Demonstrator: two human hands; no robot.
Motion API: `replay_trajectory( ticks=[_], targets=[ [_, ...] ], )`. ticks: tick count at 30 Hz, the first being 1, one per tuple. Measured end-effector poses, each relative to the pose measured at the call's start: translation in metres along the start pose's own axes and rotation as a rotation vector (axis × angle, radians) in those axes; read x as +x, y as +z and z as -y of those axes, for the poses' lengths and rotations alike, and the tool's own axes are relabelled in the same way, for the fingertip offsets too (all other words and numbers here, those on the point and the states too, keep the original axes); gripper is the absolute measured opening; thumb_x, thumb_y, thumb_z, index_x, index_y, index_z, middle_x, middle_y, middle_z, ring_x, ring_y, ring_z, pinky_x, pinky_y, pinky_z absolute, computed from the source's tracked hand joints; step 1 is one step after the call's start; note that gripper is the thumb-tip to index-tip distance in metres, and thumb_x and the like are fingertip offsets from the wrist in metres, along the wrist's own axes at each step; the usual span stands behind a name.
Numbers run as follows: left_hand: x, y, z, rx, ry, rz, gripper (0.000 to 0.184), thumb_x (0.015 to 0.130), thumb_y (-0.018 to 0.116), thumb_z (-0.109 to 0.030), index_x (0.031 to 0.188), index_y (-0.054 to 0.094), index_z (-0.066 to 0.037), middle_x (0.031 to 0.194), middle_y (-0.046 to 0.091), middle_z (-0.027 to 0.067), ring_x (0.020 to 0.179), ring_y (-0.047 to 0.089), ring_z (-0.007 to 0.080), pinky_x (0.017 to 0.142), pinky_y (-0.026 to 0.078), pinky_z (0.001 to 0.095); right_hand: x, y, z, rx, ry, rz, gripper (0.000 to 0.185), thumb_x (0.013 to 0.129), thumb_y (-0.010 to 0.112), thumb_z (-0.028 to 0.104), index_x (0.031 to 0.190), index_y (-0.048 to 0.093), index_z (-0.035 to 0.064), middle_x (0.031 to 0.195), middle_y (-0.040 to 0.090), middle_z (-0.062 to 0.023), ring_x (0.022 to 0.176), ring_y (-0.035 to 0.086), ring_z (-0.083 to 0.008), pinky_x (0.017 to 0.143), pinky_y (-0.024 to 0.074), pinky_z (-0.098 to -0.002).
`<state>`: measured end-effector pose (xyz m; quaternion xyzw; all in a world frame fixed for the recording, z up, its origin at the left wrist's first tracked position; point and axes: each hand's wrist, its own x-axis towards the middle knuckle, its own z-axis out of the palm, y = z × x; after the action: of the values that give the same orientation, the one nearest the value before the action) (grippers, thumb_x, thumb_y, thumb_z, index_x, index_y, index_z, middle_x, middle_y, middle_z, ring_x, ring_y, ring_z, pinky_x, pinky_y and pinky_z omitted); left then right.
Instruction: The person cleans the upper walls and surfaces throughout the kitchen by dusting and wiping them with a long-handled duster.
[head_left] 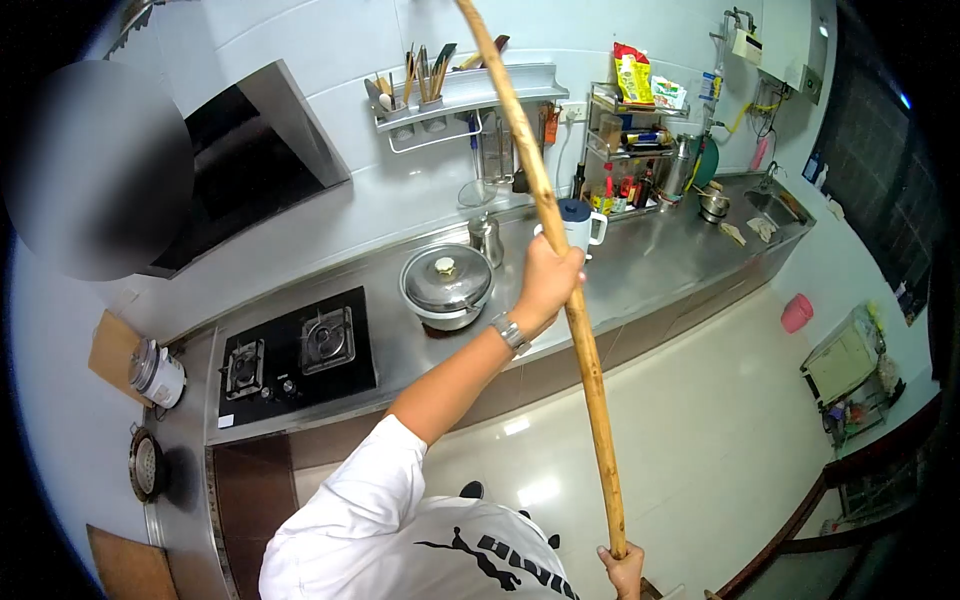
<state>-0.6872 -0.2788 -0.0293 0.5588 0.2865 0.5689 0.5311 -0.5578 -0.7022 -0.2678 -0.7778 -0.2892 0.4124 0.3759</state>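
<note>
A long, slightly curved wooden pole (pixel 592 400) runs from the top edge down to the lower right. My left hand (pixel 550 283), with a metal watch on its wrist, is wrapped round the pole near its middle. Lower down, my right hand (pixel 624 570) grips the pole near its bottom end; part of that hand is cut off by the frame edge. Behind the left hand, a white jug with a dark blue lid (pixel 580 212) is partly hidden by the pole. A lidded pot (pixel 446 285) stands on the steel counter (pixel 660 255) to the left of this hand.
A gas stove (pixel 300 355) lies at left under a range hood (pixel 255 165). A utensil shelf (pixel 470 97) juts from the wall behind the pole. Bottles fill a rack (pixel 630 150); a sink (pixel 775 208) is farther right. Tiled floor (pixel 690 420) extends below, with a pink bucket (pixel 797 313).
</note>
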Motion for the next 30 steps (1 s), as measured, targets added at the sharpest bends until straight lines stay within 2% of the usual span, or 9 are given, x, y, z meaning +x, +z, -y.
replay_trajectory(
  ticks=[2, 5, 6, 9, 11, 13, 18, 21, 30],
  targets=[
    [0.009, 0.015, 0.014, -0.011, 0.003, -0.007, 0.011, 0.076, 0.053, 0.0, 0.069, 0.045, -0.004, 0.06, 0.052, 0.0027, 0.045, 0.052, 0.0115, 0.041, 0.044, 0.026, 0.002, 0.005, -0.012, -0.03, -0.151, -0.069, 0.027, 0.075, 0.075, 0.019, 0.072, 0.057, -0.0011, 0.059, 0.045, -0.0006, 0.054, 0.037, -0.0125, 0.046, 0.034, -0.0323],
    [0.019, 0.033, 0.028, -0.136, -0.229, 0.062, 0.008, 0.077, 0.055, -0.001, 0.076, 0.048, -0.004, 0.061, 0.05, 0.0018, 0.047, 0.052, 0.011, 0.04, 0.045, 0.0256, 0.006, 0.018, -0.033, -0.036, -0.192, -0.123, 0.03, 0.076, 0.074, 0.02, 0.067, 0.054, 0.0003, 0.057, 0.043, 0.0006, 0.052, 0.035, -0.0122, 0.045, 0.0322, -0.0318],
    [0.021, 0.038, 0.03, -0.137, -0.228, 0.061, 0.008, 0.077, 0.055, -0.001, 0.076, 0.048, -0.004, 0.061, 0.05, 0.0018, 0.047, 0.052, 0.011, 0.04, 0.045, 0.0256, 0.007, 0.021, -0.04, -0.055, -0.205, -0.146, 0.031, 0.076, 0.074, 0.021, 0.066, 0.053, 0.0006, 0.056, 0.042, 0.0008, 0.052, 0.035, -0.0124, 0.044, 0.032, -0.032],
    [0.021, 0.044, 0.033, -0.224, -0.371, 0.056, 0.012, 0.077, 0.056, 0.0, 0.079, 0.046, -0.005, 0.059, 0.047, 0.0014, 0.047, 0.051, 0.0114, 0.04, 0.045, 0.0267, 0.005, 0.016, -0.039, -0.024, -0.141, -0.084, 0.033, 0.077, 0.074, 0.022, 0.064, 0.052, 0.0012, 0.054, 0.042, 0.0008, 0.051, 0.035, -0.0123, 0.044, 0.0317, -0.0322],
    [0.011, 0.04, 0.034, -0.233, -0.367, 0.064, 0.012, 0.077, 0.056, 0.0, 0.079, 0.045, -0.005, 0.059, 0.047, 0.0016, 0.047, 0.051, 0.0116, 0.041, 0.045, 0.027, -0.006, 0.01, -0.032, 0.033, -0.097, -0.053, 0.033, 0.077, 0.073, 0.023, 0.063, 0.053, 0.0012, 0.054, 0.042, 0.0005, 0.05, 0.035, -0.0122, 0.043, 0.0315, -0.0323],
    [-0.003, 0.032, 0.033, -0.22, -0.368, 0.073, 0.012, 0.076, 0.056, -0.001, 0.078, 0.044, -0.005, 0.061, 0.047, 0.0015, 0.048, 0.052, 0.0121, 0.042, 0.045, 0.0274, -0.016, 0.002, -0.026, -0.067, -0.064, -0.005, 0.035, 0.078, 0.073, 0.026, 0.065, 0.055, -0.0004, 0.054, 0.045, -0.0009, 0.05, 0.036, -0.0128, 0.043, 0.0319, -0.0327],
    [-0.052, 0.008, 0.039, -0.205, -0.389, 0.03, 0.013, 0.076, 0.053, 0.0, 0.074, 0.042, -0.005, 0.059, 0.045, 0.0016, 0.046, 0.051, 0.012, 0.039, 0.045, 0.0268, -0.042, -0.006, -0.052, -0.107, -0.052, 0.054, 0.036, 0.079, 0.072, 0.028, 0.072, 0.059, -0.004, 0.056, 0.049, -0.0044, 0.051, 0.039, -0.014, 0.045, 0.0358, -0.0348],
    [-0.075, -0.005, 0.04, -0.184, -0.42, -0.025, 0.026, 0.078, 0.054, 0.0, 0.1, 0.042, 0.001, 0.065, 0.047, 0.0019, 0.049, 0.052, 0.0119, 0.042, 0.046, 0.0264, -0.056, -0.011, -0.063, -0.118, 0.023, 0.054, 0.035, 0.078, 0.071, 0.028, 0.073, 0.059, -0.0047, 0.055, 0.049, -0.0057, 0.052, 0.04, -0.0139, 0.047, 0.0373, -0.0352],
    [-0.109, -0.021, 0.052, -0.141, -0.441, -0.076, 0.035, 0.077, 0.051, 0.002, 0.107, 0.034, 0.002, 0.064, 0.047, 0.0038, 0.049, 0.052, 0.0135, 0.041, 0.046, 0.0274, -0.068, -0.017, -0.079, -0.158, -0.051, 0.066, 0.032, 0.077, 0.072, 0.027, 0.08, 0.063, -0.0031, 0.056, 0.051, -0.0071, 0.054, 0.043, -0.0151, 0.051, 0.0409, -0.0365]
  ],
)
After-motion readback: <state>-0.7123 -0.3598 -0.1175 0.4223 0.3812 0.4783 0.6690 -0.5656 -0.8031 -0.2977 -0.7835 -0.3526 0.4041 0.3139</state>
